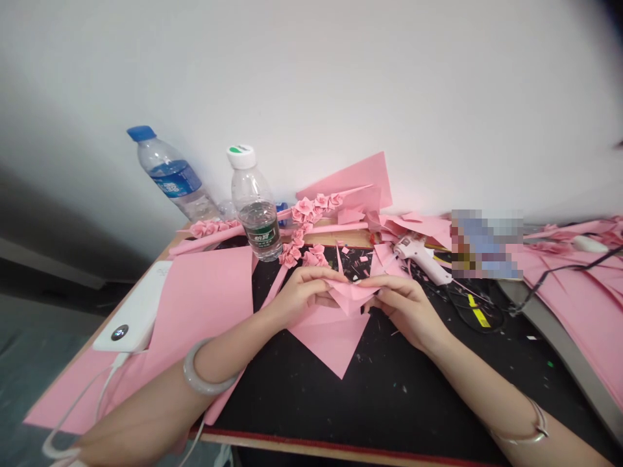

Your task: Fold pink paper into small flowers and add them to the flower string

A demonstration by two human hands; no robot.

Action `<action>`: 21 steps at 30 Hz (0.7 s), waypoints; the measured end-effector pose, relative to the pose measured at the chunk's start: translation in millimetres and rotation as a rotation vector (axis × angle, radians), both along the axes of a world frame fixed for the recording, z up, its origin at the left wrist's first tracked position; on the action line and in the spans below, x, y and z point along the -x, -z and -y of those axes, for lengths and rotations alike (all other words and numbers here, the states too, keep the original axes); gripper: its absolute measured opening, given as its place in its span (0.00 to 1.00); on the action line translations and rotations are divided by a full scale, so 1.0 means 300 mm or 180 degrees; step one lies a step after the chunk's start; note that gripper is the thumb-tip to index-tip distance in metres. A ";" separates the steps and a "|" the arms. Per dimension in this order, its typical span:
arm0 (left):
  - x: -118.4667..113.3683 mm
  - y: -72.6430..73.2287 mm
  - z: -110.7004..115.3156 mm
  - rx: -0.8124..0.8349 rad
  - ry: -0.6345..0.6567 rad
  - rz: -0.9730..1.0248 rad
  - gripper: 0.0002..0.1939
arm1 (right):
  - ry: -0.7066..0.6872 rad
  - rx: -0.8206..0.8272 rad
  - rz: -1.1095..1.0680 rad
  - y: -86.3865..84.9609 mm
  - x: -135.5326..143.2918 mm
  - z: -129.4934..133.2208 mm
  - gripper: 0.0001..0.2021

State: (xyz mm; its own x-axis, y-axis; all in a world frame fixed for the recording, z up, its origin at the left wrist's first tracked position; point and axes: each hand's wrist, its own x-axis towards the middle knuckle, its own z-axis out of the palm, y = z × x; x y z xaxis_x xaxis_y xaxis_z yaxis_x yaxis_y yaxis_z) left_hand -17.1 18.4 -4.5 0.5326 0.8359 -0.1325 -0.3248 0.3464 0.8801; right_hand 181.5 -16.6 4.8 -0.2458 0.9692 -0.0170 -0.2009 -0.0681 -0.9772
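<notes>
Plain pale wall (311, 84) rises behind a table (287, 447), whose top carries a black mat (311, 402) with a red front edge. Near the middle of the mat, a piece of folded pink paper (351, 297) is held up between both hands. The left hand (306, 290) pinches its left end with thumb and fingers; the right hand (409, 305) grips the opposite end in the same way (a pale bangle (195, 370) circles the left forearm). Just below the hands, a flat pink sheet (335, 340) points one corner toward the mat's front edge. Along the table's left edge, a white power bank (134, 311) lies beside a large pink sheet (209, 285). Toward the far left corner stands a blue-capped bottle (175, 178); nearer the mat's back edge is a white-capped bottle (260, 224). Paper flowers (305, 209) and a glue gun (426, 259) lie along the back.
</notes>
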 end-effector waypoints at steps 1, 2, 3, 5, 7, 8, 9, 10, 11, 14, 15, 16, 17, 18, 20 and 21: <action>0.002 0.001 0.000 0.0046 0.0063 0.0099 0.10 | -0.0053 -0.0004 -0.0133 0.000 -0.002 0.001 0.10; 0.003 0.002 0.000 0.0072 0.0118 0.0171 0.11 | -0.0079 -0.0014 -0.0224 0.000 -0.003 0.002 0.10; 0.003 0.001 0.001 0.0084 0.0169 0.0204 0.12 | -0.0068 -0.0027 -0.0239 -0.001 -0.003 0.002 0.11; -0.001 -0.004 0.004 0.0014 0.0216 0.0091 0.15 | 0.0036 -0.0054 0.0021 -0.003 0.001 0.001 0.12; -0.009 -0.013 0.008 -0.0267 0.0113 -0.0419 0.14 | 0.0151 -0.0093 0.0502 -0.007 0.008 -0.001 0.09; -0.013 -0.018 0.010 -0.0546 0.0002 -0.0714 0.13 | 0.0186 -0.0125 0.0724 -0.009 0.011 -0.002 0.08; -0.017 -0.022 0.012 -0.0730 -0.0039 -0.0905 0.12 | 0.0207 -0.0159 0.0914 -0.012 0.014 -0.003 0.09; -0.020 -0.025 0.013 -0.0876 -0.0086 -0.1066 0.13 | 0.0226 -0.0190 0.1079 -0.015 0.017 -0.004 0.10; -0.021 -0.026 0.014 -0.0989 -0.0117 -0.1190 0.14 | 0.0251 -0.0224 0.1239 -0.017 0.018 -0.004 0.11; -0.020 -0.024 0.015 -0.1291 -0.0153 -0.1553 0.13 | 0.0328 -0.0437 0.1705 -0.018 0.017 -0.004 0.10; -0.018 -0.023 0.016 -0.1426 -0.0152 -0.1683 0.12 | 0.0344 -0.0553 0.1829 -0.017 0.016 -0.004 0.09; -0.017 -0.022 0.017 -0.1558 -0.0141 -0.1788 0.10 | 0.0350 -0.0686 0.1923 -0.015 0.016 -0.003 0.08; -0.017 -0.021 0.019 -0.1669 -0.0132 -0.1858 0.10 | 0.0334 -0.0819 0.1985 -0.014 0.015 -0.002 0.08; -0.017 -0.021 0.022 -0.1758 -0.0129 -0.1896 0.09 | 0.0292 -0.0936 0.2027 -0.013 0.016 0.000 0.07; -0.018 -0.019 0.029 -0.1899 -0.0132 -0.1909 0.09 | 0.0179 -0.1085 0.2079 -0.014 0.017 0.003 0.06; -0.019 -0.019 0.033 -0.1966 -0.0135 -0.1903 0.09 | 0.0127 -0.1124 0.2099 -0.016 0.019 0.004 0.06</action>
